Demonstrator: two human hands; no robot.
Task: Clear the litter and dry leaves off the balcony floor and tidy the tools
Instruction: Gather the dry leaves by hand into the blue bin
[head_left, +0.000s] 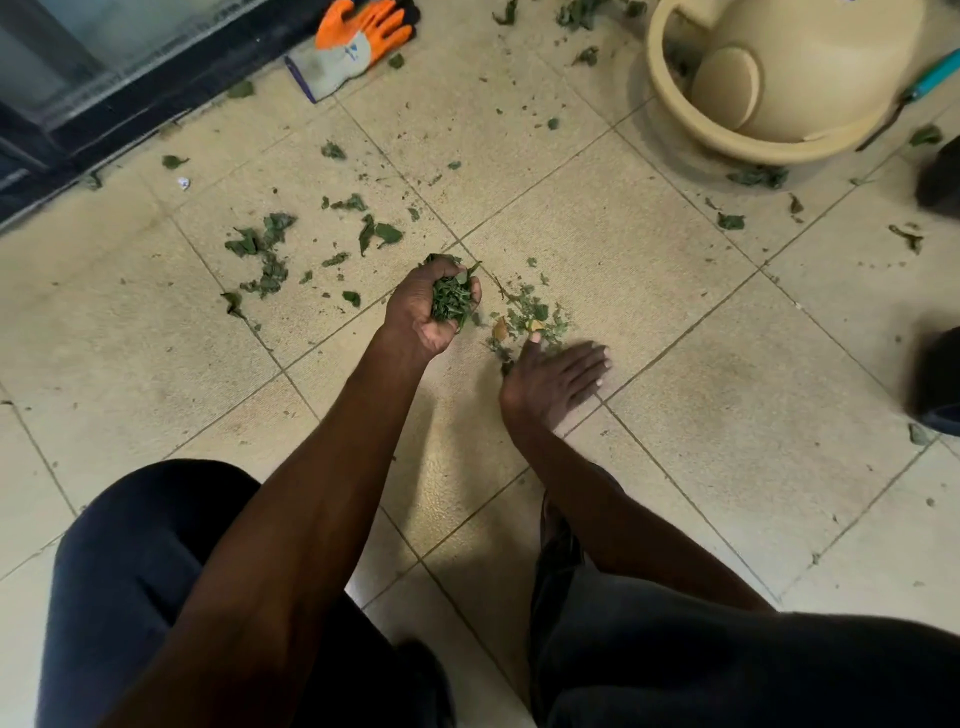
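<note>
Crouching over the tiled floor (701, 415), a person is seen from above, dark trousers (130, 571) filling the near edge. A handful of green leaves (451, 301) is gripped in the left hand (431, 306), the fingers curled tightly round it and leaf tips sticking out at the top. Just right of that hand, a small heap of leaf scraps (530, 317) lies on the floor, a yellowish piece among them. The right hand (556, 371) is laid flat beside the heap, fingers straight and together, nothing held; its thumb tip is touching the heap's near edge. Left of the left hand and a little farther off, loose leaves (265, 249) are scattered over the tiles. Farther still, to the left, orange-and-grey work gloves (353, 47) are lying against a dark door frame (156, 88). Far right of the left hand, a beige plastic basin (727, 130) is tipped on its side, more scraps strewn around it, and a tool with a teal handle (930, 80) rests just beyond its rim.
</note>
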